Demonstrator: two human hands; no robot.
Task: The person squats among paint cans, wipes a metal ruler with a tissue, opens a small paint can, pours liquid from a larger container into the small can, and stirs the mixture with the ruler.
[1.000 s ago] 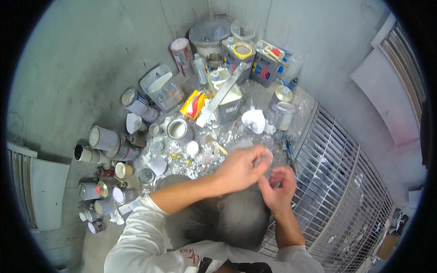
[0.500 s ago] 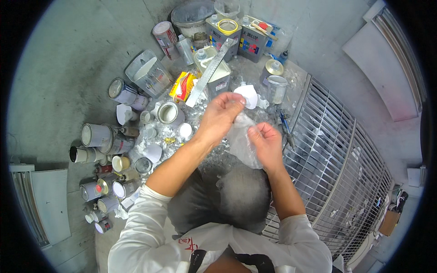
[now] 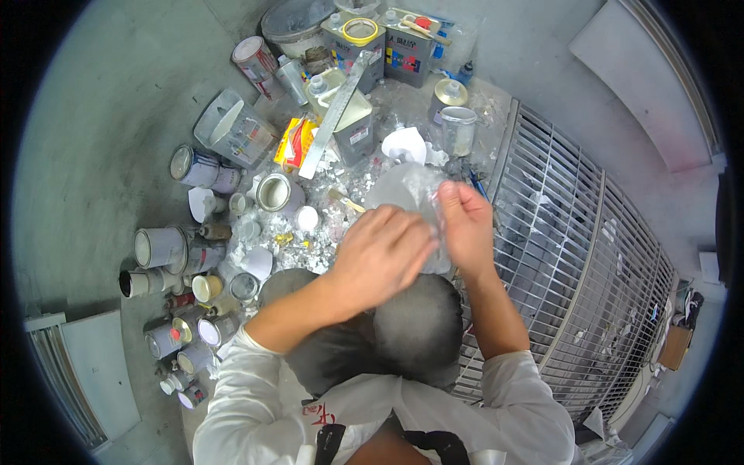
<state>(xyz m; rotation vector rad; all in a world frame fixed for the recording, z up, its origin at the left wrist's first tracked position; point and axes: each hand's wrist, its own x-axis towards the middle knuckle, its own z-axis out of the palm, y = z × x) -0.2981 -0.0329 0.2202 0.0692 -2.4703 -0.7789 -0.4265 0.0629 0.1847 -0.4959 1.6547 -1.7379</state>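
Observation:
My left hand (image 3: 381, 256) and my right hand (image 3: 465, 226) meet above my knees, both closed on a crumpled clear plastic bag (image 3: 408, 190) that bulges up between them. The left hand grips the bag's lower side, its fingers curled over the film. The right hand pinches the bag's right edge. Just beyond the bag lie a white crumpled paper cup (image 3: 406, 144) and an upright grey tin (image 3: 459, 129).
Many paint tins (image 3: 160, 246) lie and stand on the concrete floor to the left. A metal ruler (image 3: 333, 115) leans over a square can (image 3: 350, 124). A yellow-and-red packet (image 3: 296, 142) lies nearby. A metal floor grate (image 3: 577, 263) runs along the right.
The view has swung down and closer. Both hands have come nearer together, and the clear plastic bag has been gathered higher between them.

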